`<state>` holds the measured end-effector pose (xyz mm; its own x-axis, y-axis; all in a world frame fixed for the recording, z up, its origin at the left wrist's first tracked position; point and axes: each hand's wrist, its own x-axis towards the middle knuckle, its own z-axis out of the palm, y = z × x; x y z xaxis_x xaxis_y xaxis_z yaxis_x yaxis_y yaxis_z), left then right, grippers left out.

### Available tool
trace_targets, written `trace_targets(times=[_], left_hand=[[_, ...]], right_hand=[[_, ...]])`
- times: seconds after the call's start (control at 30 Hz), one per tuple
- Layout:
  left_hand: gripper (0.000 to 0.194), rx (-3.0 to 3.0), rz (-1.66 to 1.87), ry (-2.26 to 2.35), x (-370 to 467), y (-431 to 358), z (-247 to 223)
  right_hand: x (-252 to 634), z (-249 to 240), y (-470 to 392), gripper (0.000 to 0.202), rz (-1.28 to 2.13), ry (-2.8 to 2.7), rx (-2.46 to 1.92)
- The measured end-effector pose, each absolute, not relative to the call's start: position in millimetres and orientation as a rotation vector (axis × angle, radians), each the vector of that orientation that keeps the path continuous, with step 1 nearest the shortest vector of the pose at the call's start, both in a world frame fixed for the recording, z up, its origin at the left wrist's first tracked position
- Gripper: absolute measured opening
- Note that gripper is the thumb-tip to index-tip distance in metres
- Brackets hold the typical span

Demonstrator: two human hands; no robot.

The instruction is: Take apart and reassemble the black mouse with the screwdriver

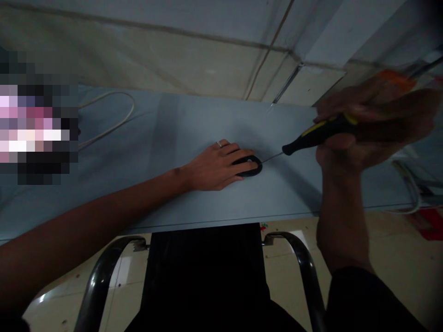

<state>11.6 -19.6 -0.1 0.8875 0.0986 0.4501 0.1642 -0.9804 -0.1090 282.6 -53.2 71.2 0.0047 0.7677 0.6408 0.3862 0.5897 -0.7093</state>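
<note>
My left hand (218,168) rests over a black computer mouse (254,171) on the tabletop, its fingers wrapped over the top and sides. A ring shows on one finger. To the right, my right hand (374,120) is closed around the black and yellow handle of a screwdriver (308,137). The screwdriver's thin shaft points left, and its tip meets the rounded end of the mouse. Behind the right hand's fingers is a blurred orange object (398,81); whether the hand touches it I cannot tell.
A pale cable (133,108) loops on the table's left side, beside a pixelated area. The tiled wall (190,60) runs along the back edge. Another cable (413,184) lies at right. Metal chair arms (100,272) stand below the front edge; a red object (424,223) sits lower right.
</note>
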Motion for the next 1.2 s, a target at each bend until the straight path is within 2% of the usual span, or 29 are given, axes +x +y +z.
trace_targets(times=[0.17, 0.3, 0.4, 0.47, 0.57, 0.73, 0.93, 1.2], left_hand=[[0.042, -2.911, -0.699, -0.226, 12, -20, -1], [0.042, -2.926, -0.670, -0.225, 12, -20, -1], [0.041, -2.927, -0.656, -0.220, 11, -20, 0], [0.041, -2.921, -0.662, -0.224, 11, -20, 0], [0.041, -2.913, -0.698, -0.223, 11, -20, 1], [0.041, -2.888, -0.729, -0.232, 11, -21, 1], [0.044, -2.890, -0.713, -0.277, 11, -21, 1], [0.046, -2.924, -0.772, -0.277, 11, -21, 0]], right_hand=[[264, 74, -60, 0.050, 0.247, -1.628, -1.000], [256, 77, -54, 0.038, 0.018, -1.581, -0.693], [258, 75, -45, 0.046, -0.154, -1.552, -0.510], [257, 73, -45, 0.049, -0.199, -1.533, -0.551], [249, 71, -51, 0.050, -0.091, -1.565, -0.818], [253, 70, -51, 0.031, 0.127, -1.440, -1.038], [275, 47, -27, 0.033, 0.447, -1.541, -1.336], [272, 30, -24, 0.033, 0.382, -1.898, -1.585]])
